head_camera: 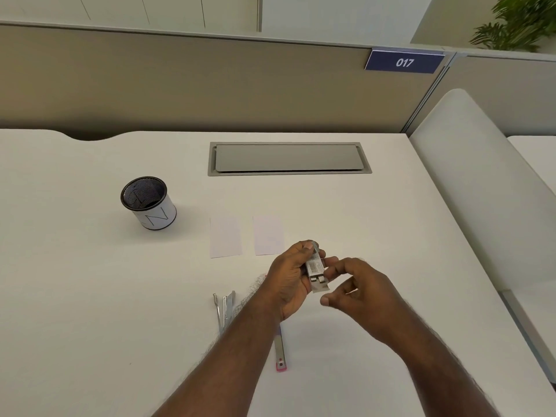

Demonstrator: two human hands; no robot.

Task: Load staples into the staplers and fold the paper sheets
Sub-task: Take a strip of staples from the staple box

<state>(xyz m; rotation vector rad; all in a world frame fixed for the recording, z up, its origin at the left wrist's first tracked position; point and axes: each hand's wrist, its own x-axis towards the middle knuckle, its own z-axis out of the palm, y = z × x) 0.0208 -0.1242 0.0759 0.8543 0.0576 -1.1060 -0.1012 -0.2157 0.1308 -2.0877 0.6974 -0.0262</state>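
A small staple box, barcode up, sits above the desk in my left hand, whose fingers curl round it; my right hand hovers beside its open end, fingers loosely bent, gripping nothing. Two staplers lie below, two paper sheets beyond. A tilt here, I judge, could spill loose staples out across the desk.

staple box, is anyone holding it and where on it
Yes. The left hand grips the small staple box around its far end and sides; the right hand has fingertips at its near, open end.
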